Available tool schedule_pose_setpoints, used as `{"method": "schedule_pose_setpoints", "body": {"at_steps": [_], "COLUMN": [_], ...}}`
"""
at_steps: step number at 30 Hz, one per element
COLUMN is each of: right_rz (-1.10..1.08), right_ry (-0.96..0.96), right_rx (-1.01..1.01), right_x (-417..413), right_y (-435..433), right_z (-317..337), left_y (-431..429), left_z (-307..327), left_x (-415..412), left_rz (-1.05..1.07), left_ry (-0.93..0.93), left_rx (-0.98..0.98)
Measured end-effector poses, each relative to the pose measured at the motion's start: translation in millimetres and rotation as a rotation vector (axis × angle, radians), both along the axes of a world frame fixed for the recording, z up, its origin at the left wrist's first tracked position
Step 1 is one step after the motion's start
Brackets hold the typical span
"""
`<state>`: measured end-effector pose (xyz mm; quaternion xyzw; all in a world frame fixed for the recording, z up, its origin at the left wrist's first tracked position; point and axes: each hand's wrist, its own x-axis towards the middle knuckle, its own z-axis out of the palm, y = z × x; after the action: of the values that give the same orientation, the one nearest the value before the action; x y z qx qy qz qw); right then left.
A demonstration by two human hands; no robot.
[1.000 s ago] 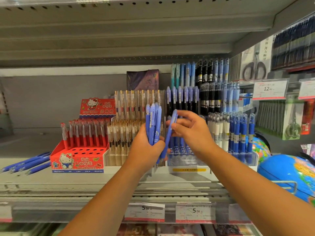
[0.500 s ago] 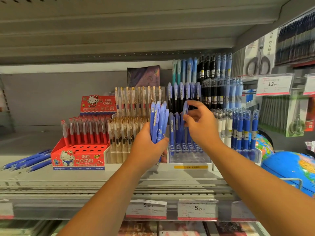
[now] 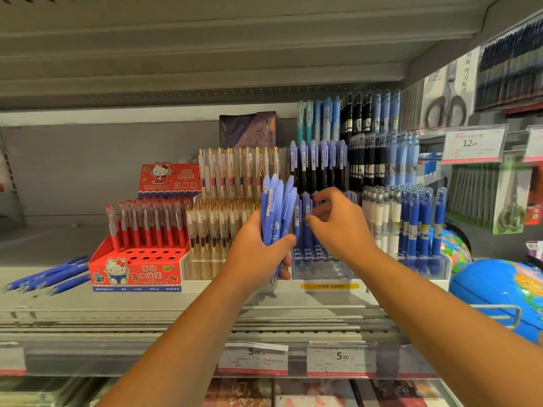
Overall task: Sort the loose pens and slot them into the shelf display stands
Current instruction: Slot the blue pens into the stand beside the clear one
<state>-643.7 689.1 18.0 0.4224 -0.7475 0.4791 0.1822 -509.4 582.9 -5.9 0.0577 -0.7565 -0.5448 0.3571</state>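
Blue pens [image 3: 277,212], one bundle, smooth plastic barrels with flat clips and rounded tops: they are standing upright in the left hand [image 3: 257,255], just left of the clear display stand [image 3: 326,273], whose front wall is glossy and see-through. The left hand is grasping the bundle round its lower half, so the palm is covering the writing tips. The right hand [image 3: 342,227] is reaching over the stand's front rows with fingers curled, its thumb lying against the top of one of the slotted pens [image 3: 305,227]; whether it is pinching that pen or merely touching it cannot be told. More loose pens [image 3: 50,277], slim and blue, are lying flat on the grey metal shelf [image 3: 141,308] far left of the stand. Between them and the stand, a red cardboard box [image 3: 138,270] printed with a cartoon cat is holding red-barrelled pens behind a top punched with round holes. Translucent pens with gold clips [image 3: 211,230] are standing just left of the stand. To its right, white and dark-blue pens [image 3: 411,221] are filling tiered rows, and the frame edge is cutting off a round, glossy globe [image 3: 499,292]. Price labels [image 3: 342,359] are hanging below the stand, with only "5.00" reading clearly and the small print blurring.
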Motion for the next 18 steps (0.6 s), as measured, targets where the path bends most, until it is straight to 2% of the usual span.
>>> {"method": "schedule_pose_setpoints", "body": {"at_steps": [2, 4, 7, 12, 18], "right_rz": [0.073, 0.275, 0.476, 0.556, 0.501], "right_ry": [0.005, -0.133, -0.334, -0.498, -0.502], "right_rx": [-0.145, -0.250, -0.235, -0.335, -0.480], "right_x": [9.5, 20.2, 29.3, 24.8, 11.9], "right_y": [0.8, 0.4, -0.6, 5.7, 13.5], "right_z": [2.7, 8.6, 10.6, 8.1, 16.3], "left_y": [0.0, 0.3, 0.8, 1.2, 0.4], "left_z": [0.0, 0.5, 0.8, 0.3, 1.8], "left_x": [0.0, -0.1, -0.2, 0.1, -1.1], "left_rz": [-0.010, -0.025, -0.043, -0.101, -0.023], "left_ry": [-0.003, -0.001, 0.002, 0.003, 0.014], "left_rx": [-0.006, -0.011, -0.010, 0.003, 0.052]}}
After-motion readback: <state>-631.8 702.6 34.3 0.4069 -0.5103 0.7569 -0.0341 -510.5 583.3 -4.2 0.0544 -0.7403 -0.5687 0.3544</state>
